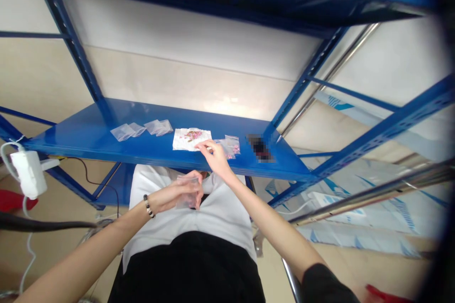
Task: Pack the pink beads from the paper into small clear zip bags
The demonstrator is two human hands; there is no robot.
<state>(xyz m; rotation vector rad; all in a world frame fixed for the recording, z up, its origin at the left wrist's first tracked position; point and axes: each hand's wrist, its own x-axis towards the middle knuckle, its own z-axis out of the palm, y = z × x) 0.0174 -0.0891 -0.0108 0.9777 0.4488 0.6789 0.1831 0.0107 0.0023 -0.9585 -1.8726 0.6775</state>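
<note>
A small clear plastic bag [187, 191] is held in the left hand [185, 194] at lower center of the frame, fingers closed around it, in front of the white shirt; a beaded bracelet [148, 206] is worn on that wrist. Just above it, the right hand [215, 156] is stretched to the front edge of the blue shelf [88, 135], fingertips [203, 145] pinched at the edge of a white sheet [185, 141] carrying small pink pieces [193, 135]; whether a piece is held cannot be told. Filled small bags [231, 146] lie just right of the hand. Empty clear bags [141, 129] are laid out farther left on the shelf. A white power adapter [27, 173] hangs at the left edge. A blurred dark object [259, 147] sits right of center on the shelf
</note>
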